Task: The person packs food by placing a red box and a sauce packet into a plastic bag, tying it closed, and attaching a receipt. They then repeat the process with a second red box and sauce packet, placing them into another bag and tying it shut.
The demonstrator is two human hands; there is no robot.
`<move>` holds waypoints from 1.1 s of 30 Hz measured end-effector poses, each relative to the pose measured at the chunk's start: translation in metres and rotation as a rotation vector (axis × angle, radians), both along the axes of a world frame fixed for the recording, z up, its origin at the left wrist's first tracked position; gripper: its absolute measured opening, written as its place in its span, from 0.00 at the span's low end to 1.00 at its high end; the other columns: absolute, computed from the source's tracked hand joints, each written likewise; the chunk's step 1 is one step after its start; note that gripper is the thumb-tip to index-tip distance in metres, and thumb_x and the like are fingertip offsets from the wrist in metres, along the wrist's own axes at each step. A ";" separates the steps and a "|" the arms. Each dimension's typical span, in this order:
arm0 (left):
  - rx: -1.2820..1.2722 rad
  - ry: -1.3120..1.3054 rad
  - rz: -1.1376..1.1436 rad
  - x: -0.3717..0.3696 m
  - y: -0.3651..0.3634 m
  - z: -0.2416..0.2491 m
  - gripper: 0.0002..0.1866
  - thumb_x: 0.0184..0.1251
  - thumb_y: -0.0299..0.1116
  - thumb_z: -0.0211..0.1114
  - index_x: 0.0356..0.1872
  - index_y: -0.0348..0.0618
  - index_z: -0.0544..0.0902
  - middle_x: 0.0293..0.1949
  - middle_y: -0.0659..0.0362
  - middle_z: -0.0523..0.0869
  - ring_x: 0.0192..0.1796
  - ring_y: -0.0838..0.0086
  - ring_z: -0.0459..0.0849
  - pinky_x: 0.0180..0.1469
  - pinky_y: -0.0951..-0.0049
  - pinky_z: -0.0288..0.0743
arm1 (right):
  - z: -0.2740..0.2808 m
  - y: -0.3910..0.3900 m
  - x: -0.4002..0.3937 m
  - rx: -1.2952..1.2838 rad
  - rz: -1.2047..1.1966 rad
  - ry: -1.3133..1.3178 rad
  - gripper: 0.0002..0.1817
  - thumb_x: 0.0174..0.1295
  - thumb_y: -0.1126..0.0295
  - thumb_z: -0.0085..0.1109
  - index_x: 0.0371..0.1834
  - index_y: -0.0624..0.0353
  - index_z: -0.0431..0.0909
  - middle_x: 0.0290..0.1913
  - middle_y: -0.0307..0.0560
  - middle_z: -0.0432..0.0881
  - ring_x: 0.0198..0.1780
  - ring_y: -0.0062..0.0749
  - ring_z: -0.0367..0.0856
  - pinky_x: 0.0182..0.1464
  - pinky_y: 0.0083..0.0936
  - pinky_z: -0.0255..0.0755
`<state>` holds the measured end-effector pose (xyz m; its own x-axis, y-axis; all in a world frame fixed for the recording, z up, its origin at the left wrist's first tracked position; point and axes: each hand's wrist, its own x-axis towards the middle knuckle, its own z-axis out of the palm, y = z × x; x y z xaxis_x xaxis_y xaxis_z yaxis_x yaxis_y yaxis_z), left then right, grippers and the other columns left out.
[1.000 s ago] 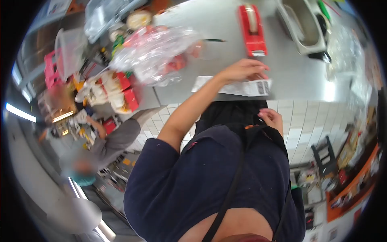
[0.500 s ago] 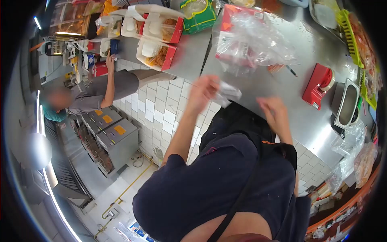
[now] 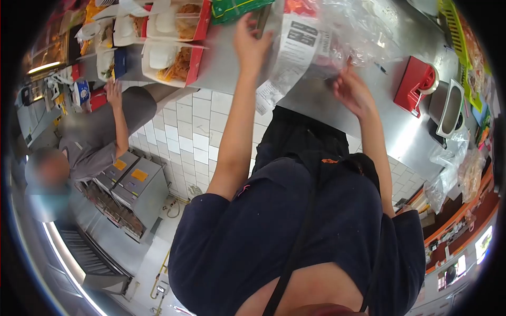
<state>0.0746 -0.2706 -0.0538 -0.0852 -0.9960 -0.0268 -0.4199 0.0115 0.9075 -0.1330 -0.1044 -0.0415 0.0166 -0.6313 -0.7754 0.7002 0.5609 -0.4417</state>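
My left hand (image 3: 252, 46) is open, thumb and fingers apart, over the steel counter just below a green packet (image 3: 237, 9). Nothing shows in its grasp. To its right, a long printed receipt (image 3: 289, 60) lies across the front of a clear plastic bag (image 3: 358, 31), its lower end hanging past the counter edge. A red box (image 3: 300, 6) shows partly through the bag. My right hand (image 3: 356, 92) is at the bag's near edge, index finger raised against the plastic and the other fingers loosely bent, with nothing visible in them.
Open food boxes (image 3: 167, 62) with rice and fried pieces stand at the left on the counter (image 3: 221, 58). A red tape dispenser (image 3: 411, 84), a pen (image 3: 380, 68) and a metal pan (image 3: 451, 113) sit right. Another person's hand (image 3: 113, 95) is near a blue-sided box.
My left hand has let go of the white paper and moved up and left. The receipt now lies spread over the bag. My right hand has moved up to the bag's edge.
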 end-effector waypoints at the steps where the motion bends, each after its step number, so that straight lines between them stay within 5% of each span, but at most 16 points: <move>1: -0.044 0.048 0.069 0.008 0.000 0.014 0.28 0.47 0.28 0.69 0.52 0.38 0.70 0.42 0.55 0.78 0.40 0.72 0.78 0.43 0.72 0.72 | 0.024 0.013 -0.014 -0.029 0.059 -0.145 0.08 0.58 0.66 0.57 0.40 0.52 0.72 0.30 0.34 0.76 0.34 0.20 0.76 0.34 0.18 0.69; 4: -0.266 0.273 0.217 -0.024 0.036 0.081 0.20 0.49 0.27 0.67 0.44 0.36 0.71 0.42 0.55 0.77 0.35 0.74 0.77 0.36 0.74 0.71 | 0.062 0.077 -0.067 -0.050 0.188 0.478 0.13 0.58 0.69 0.57 0.46 0.55 0.72 0.34 0.35 0.78 0.37 0.18 0.76 0.37 0.15 0.67; 6: -0.226 0.699 -0.087 -0.080 0.098 0.113 0.13 0.51 0.26 0.65 0.37 0.37 0.73 0.37 0.56 0.79 0.30 0.73 0.77 0.36 0.73 0.70 | 0.056 0.116 -0.104 0.005 -0.111 0.934 0.17 0.57 0.69 0.57 0.50 0.58 0.72 0.39 0.37 0.80 0.39 0.14 0.74 0.37 0.11 0.61; 7: -0.450 0.412 -0.432 -0.093 0.113 0.100 0.07 0.51 0.25 0.64 0.32 0.39 0.76 0.30 0.59 0.80 0.28 0.72 0.77 0.35 0.74 0.71 | 0.059 0.122 -0.117 0.030 -0.229 1.039 0.17 0.57 0.69 0.57 0.50 0.59 0.71 0.41 0.38 0.80 0.39 0.14 0.73 0.37 0.11 0.61; 8: -0.234 0.423 -0.566 -0.123 0.145 0.097 0.05 0.51 0.24 0.62 0.30 0.40 0.78 0.24 0.60 0.79 0.27 0.72 0.78 0.34 0.77 0.71 | 0.060 0.121 -0.129 0.035 -0.350 1.141 0.18 0.58 0.68 0.57 0.51 0.59 0.71 0.43 0.40 0.80 0.40 0.13 0.73 0.37 0.11 0.61; 9: 0.064 0.457 -0.875 -0.143 0.170 0.072 0.17 0.52 0.23 0.62 0.45 0.40 0.75 0.37 0.61 0.80 0.37 0.78 0.77 0.38 0.79 0.70 | 0.059 0.116 -0.138 0.048 -0.277 1.193 0.18 0.58 0.68 0.57 0.51 0.60 0.71 0.44 0.41 0.80 0.41 0.14 0.73 0.36 0.10 0.61; 10: 0.442 0.532 -0.875 -0.168 0.197 0.047 0.17 0.53 0.25 0.61 0.47 0.41 0.75 0.38 0.61 0.80 0.39 0.77 0.77 0.40 0.78 0.70 | 0.057 0.110 -0.145 0.060 -0.199 1.234 0.18 0.59 0.68 0.56 0.52 0.60 0.70 0.45 0.43 0.80 0.41 0.14 0.74 0.36 0.10 0.60; 11: 0.828 0.586 -0.849 -0.189 0.213 0.031 0.18 0.54 0.26 0.60 0.49 0.42 0.74 0.39 0.61 0.80 0.40 0.76 0.77 0.42 0.77 0.69 | 0.041 0.111 -0.153 -0.016 -0.115 1.116 0.19 0.59 0.67 0.56 0.53 0.60 0.69 0.42 0.42 0.81 0.41 0.16 0.75 0.36 0.10 0.61; 15: 1.038 0.570 -0.814 -0.229 0.210 0.008 0.17 0.57 0.29 0.57 0.49 0.41 0.75 0.41 0.62 0.80 0.42 0.76 0.77 0.45 0.74 0.68 | 0.056 0.102 -0.157 -0.065 -0.080 0.830 0.20 0.57 0.72 0.58 0.52 0.64 0.67 0.35 0.45 0.82 0.39 0.20 0.77 0.43 0.16 0.67; 17: 1.459 0.927 -0.509 -0.234 0.204 -0.007 0.14 0.55 0.25 0.58 0.45 0.41 0.76 0.39 0.61 0.79 0.36 0.78 0.77 0.34 0.80 0.69 | 0.084 0.143 -0.140 -0.044 -0.075 0.789 0.20 0.56 0.73 0.59 0.51 0.64 0.66 0.33 0.45 0.82 0.39 0.21 0.78 0.42 0.16 0.68; 20: 1.551 1.026 -0.354 -0.229 0.206 0.025 0.11 0.54 0.24 0.58 0.41 0.39 0.76 0.36 0.61 0.79 0.35 0.78 0.78 0.34 0.80 0.71 | 0.098 0.227 -0.087 0.021 0.103 0.528 0.19 0.55 0.74 0.60 0.50 0.61 0.67 0.28 0.43 0.82 0.34 0.21 0.79 0.40 0.15 0.69; 21: 1.555 1.020 -0.367 -0.234 0.210 0.026 0.11 0.54 0.24 0.58 0.41 0.39 0.76 0.36 0.61 0.79 0.35 0.78 0.78 0.34 0.80 0.71 | 0.094 0.241 -0.070 0.108 0.204 0.517 0.18 0.55 0.73 0.60 0.48 0.63 0.68 0.26 0.43 0.81 0.34 0.20 0.79 0.40 0.14 0.69; 24: 1.182 0.635 -0.441 -0.244 0.225 0.017 0.08 0.54 0.24 0.57 0.37 0.38 0.76 0.32 0.60 0.79 0.33 0.76 0.79 0.32 0.79 0.73 | 0.041 0.269 -0.041 0.230 -0.119 0.230 0.14 0.54 0.72 0.60 0.43 0.66 0.74 0.28 0.45 0.82 0.34 0.21 0.79 0.40 0.18 0.69; 28: 1.186 0.348 -0.498 -0.238 0.241 -0.014 0.06 0.59 0.28 0.58 0.35 0.39 0.74 0.28 0.60 0.78 0.31 0.76 0.78 0.32 0.75 0.74 | -0.012 0.291 -0.058 0.177 0.183 0.657 0.11 0.56 0.69 0.55 0.30 0.69 0.78 0.31 0.47 0.82 0.35 0.27 0.78 0.41 0.22 0.69; 30: 1.346 0.558 -0.333 -0.223 0.238 0.001 0.04 0.60 0.29 0.58 0.33 0.41 0.74 0.28 0.60 0.77 0.31 0.75 0.78 0.33 0.73 0.75 | 0.001 0.283 -0.070 0.111 0.359 0.776 0.12 0.56 0.68 0.54 0.34 0.68 0.77 0.32 0.48 0.81 0.37 0.28 0.77 0.42 0.24 0.68; 33: 1.087 0.880 -0.287 -0.159 0.199 0.061 0.04 0.61 0.29 0.57 0.34 0.41 0.74 0.29 0.59 0.78 0.32 0.73 0.79 0.35 0.70 0.76 | 0.014 0.247 -0.079 0.036 0.408 0.761 0.13 0.58 0.66 0.53 0.37 0.66 0.77 0.33 0.47 0.80 0.37 0.28 0.75 0.43 0.25 0.67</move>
<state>-0.0840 -0.0711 0.0077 -0.6663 -0.4610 -0.5862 0.1732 -0.8602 0.4797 -0.2115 0.1426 -0.0274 -0.2955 -0.6637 -0.6871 -0.0385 0.7269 -0.6856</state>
